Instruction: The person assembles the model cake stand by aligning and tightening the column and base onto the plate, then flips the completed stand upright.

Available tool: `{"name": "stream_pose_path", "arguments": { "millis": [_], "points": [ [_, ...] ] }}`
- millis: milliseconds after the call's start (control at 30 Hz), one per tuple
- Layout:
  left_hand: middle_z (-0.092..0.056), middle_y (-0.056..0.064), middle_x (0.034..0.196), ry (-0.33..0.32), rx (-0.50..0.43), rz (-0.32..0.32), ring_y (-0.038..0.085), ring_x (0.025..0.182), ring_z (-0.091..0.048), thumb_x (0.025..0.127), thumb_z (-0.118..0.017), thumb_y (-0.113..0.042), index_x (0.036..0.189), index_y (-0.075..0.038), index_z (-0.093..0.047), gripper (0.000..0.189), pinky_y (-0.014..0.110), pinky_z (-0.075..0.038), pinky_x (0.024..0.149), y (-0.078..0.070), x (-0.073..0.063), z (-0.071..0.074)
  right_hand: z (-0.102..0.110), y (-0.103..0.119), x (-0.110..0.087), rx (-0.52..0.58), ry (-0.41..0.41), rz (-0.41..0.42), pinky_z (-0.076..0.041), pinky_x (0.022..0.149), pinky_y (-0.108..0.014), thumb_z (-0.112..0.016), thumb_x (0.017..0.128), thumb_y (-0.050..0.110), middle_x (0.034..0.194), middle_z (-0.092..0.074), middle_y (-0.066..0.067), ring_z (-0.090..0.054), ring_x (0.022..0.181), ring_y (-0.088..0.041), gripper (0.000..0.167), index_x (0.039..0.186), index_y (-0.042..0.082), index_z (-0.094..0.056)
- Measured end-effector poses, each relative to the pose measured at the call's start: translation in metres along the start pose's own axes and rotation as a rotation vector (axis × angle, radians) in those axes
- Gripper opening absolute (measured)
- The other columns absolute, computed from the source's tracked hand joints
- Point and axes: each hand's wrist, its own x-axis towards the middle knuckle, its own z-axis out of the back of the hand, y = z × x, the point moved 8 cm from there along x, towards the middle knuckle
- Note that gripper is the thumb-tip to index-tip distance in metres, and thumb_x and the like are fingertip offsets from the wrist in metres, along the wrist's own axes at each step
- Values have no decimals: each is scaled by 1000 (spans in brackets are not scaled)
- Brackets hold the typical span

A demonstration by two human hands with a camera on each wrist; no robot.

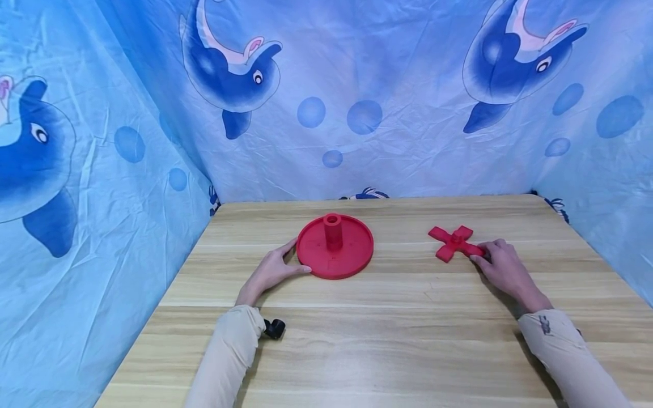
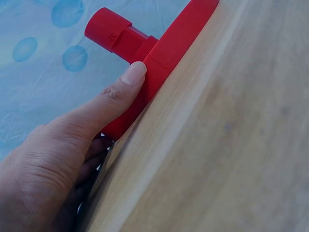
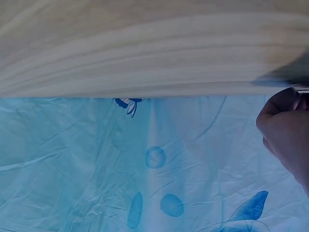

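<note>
A red round base [image 1: 352, 258] with a raised rim and an upright hollow post [image 1: 333, 233] lies flat on the wooden table. My left hand [image 1: 274, 268] grips its left edge, thumb at the near side and fingers at the far side. In the left wrist view the thumb [image 2: 116, 94] presses on the rim, and the post bears the number 32. To the right lies a red cross-shaped piece [image 1: 456, 240] with a small raised hub. My right hand [image 1: 505, 269] pinches the cross's near right arm. The right wrist view shows only part of this hand [image 3: 289, 125].
The wooden table [image 1: 347, 351] reaches back to a blue curtain [image 1: 398, 153] printed with dolphins and bubbles, which also hangs at both sides. A small black object [image 1: 275, 328] sits by the left sleeve. Bare tabletop separates the two red pieces.
</note>
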Motion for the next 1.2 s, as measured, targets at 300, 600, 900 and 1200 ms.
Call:
{"name": "stream_pose_path", "arguments": {
  "millis": [300,600,900,1200],
  "points": [
    [-43,14,159,13,-38,17,32,138,-45,78,-85,-61,163,-20,-36,106,54,-41,111,0,-1,0,3,6,-1,-37,-69,12,-44,79,-60,-68,99,7,110,-48,-33,-43,97,-45,40,125,-22,-56],
    [-43,12,159,14,-33,14,30,135,-46,78,-85,-61,163,-22,-36,106,53,-41,111,2,0,0,7,16,-1,-18,-106,58,-43,82,-61,-66,100,6,111,-50,-33,-44,99,-45,39,126,-22,-57],
    [-42,13,160,9,-25,-2,32,143,-42,78,-84,-62,163,-21,-37,105,54,-40,112,0,2,2,6,23,2,4,-89,40,-42,82,-59,-66,101,7,113,-48,-31,-42,101,-45,39,128,-20,-56],
    [-43,13,160,19,-27,11,31,139,-44,78,-84,-63,163,-22,-36,106,53,-42,111,1,1,1,6,36,3,63,-86,73,-42,83,-59,-65,102,7,115,-48,-31,-42,103,-45,38,129,-18,-56]
  ]
}}
